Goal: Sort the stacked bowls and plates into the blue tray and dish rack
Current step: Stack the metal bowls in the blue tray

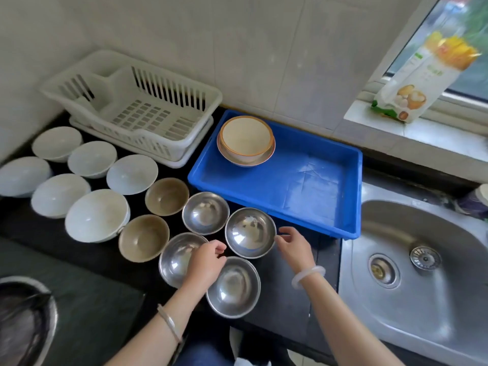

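Note:
Four steel bowls stand on the dark counter; the far right one lies between my hands. My right hand pinches its right rim with thumb and fingertips. Over the left steel bowl my left hand hovers with loosely curled fingers close to the pinched bowl's left rim, holding nothing. The other steel bowls sit far and near. The blue tray holds a cream bowl nested in a second orange-rimmed dish. The white dish rack holds nothing.
Several white bowls and two brown bowls are spread over the counter's left half. A steel sink lies to the right. A dark pan sits at the lower left. A food packet leans on the windowsill.

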A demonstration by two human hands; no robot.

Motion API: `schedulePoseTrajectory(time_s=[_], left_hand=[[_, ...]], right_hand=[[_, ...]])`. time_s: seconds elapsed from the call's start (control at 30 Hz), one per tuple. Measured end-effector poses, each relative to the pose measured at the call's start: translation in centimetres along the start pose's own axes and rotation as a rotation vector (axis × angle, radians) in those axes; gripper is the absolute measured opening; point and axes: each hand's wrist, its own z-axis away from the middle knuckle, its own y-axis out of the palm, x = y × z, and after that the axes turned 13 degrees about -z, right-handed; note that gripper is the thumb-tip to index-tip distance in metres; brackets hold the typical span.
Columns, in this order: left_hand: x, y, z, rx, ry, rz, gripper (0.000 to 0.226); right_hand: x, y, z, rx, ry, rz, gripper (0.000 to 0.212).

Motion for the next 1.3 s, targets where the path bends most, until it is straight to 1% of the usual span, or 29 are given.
schedulePoseTrajectory(time_s=[0.1, 0.33, 0.53, 0.6, 0.7, 0.87, 0.93, 1.07, 1.3], left_hand=[[-0.1, 0.8, -0.4, 0.003, 0.030, -0.110, 0.028], [-0.7, 1.5, -0.7, -0.036, 0.062, -0.263, 0.022], [-1.1, 0.6, -0.9, 0.041, 0.089, -0.309, 0.022], [-1.3, -0.2, -0.9, 0.048, 0.096, -0.280, 0.020], [-1.8, -1.8, -1.2, 0.047, 0.100, -0.157, 0.017], [-3.4, -3.4, -2.5, -0.014, 0.038, 0.049, 0.013], [-4.1, -3.0, -3.1, -0.048, 0.022, 0.047, 0.010], [-4.8, -1.5, -4.1, -0.095, 0.017, 0.021, 0.008], [-5.0, 0.6, -5.1, -0.067, 0.026, 0.019, 0.008]], right_hand=[[0.0, 1.1, -0.4, 0.015, 0.049, -0.041, 0.028], [-0.6, 1.4, -1.2, -0.009, 0.096, -0.146, 0.030], [-1.8, -0.4, -0.6, -0.037, 0.113, -0.207, 0.027], [-2.0, -1.0, -0.5, -0.036, 0.113, -0.233, 0.027], [-2.3, -1.8, -0.4, -0.021, 0.119, -0.260, 0.029], [-2.5, -1.9, 0.1, 0.057, 0.144, -0.321, 0.030], [-2.5, -1.9, 0.3, 0.065, 0.167, -0.378, 0.028], [-2.2, -2.2, 0.9, 0.012, 0.184, -0.419, 0.025], [-2.0, -1.5, 0.7, -0.023, 0.127, -0.334, 0.022]])
